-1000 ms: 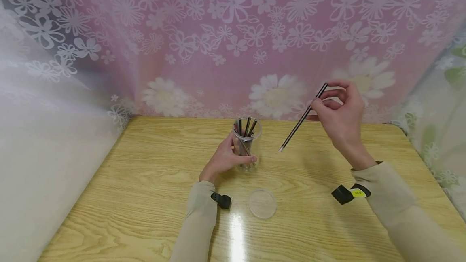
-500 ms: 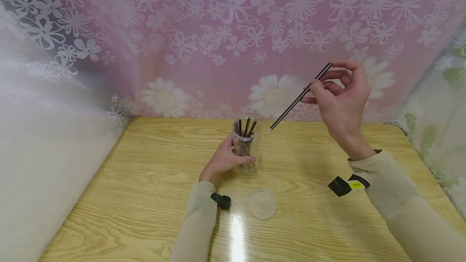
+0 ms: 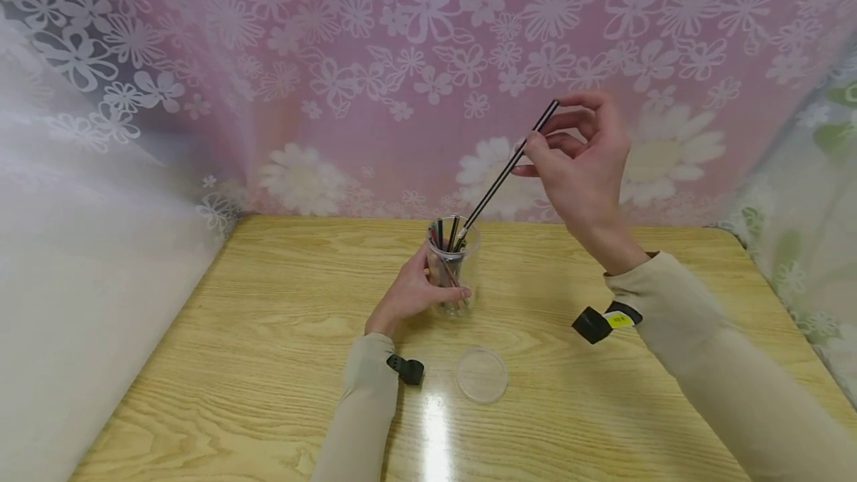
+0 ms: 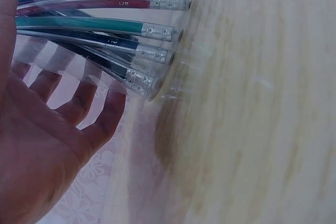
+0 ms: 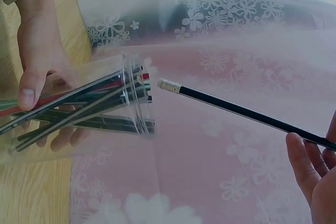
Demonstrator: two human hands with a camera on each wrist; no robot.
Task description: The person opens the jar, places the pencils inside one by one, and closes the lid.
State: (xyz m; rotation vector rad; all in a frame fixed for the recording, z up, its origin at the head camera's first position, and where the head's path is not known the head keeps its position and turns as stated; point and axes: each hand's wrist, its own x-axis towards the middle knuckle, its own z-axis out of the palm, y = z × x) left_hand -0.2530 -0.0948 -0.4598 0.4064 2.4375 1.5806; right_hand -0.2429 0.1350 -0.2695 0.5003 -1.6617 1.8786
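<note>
My left hand grips a clear jar that stands upright on the table, its fingers behind and thumb in front. Several pencils lean inside, dark ones with a red and a green; in the left wrist view their eraser ends sit at the jar's bottom. Up and to the right, my right hand pinches a black striped pencil near its upper end. That pencil slants down to the left, its white eraser lowest, close to the jar's mouth and just apart from it in the right wrist view.
A clear round lid lies flat on the wooden table, in front of the jar. Behind the table hangs a pink flowered curtain, with pale sheets at both sides. A black wrist camera sits on the right sleeve.
My right hand has risen and then moved left with the pencil, bringing its eraser end from beside the jar to the jar's mouth. The left hand and jar have stayed put.
</note>
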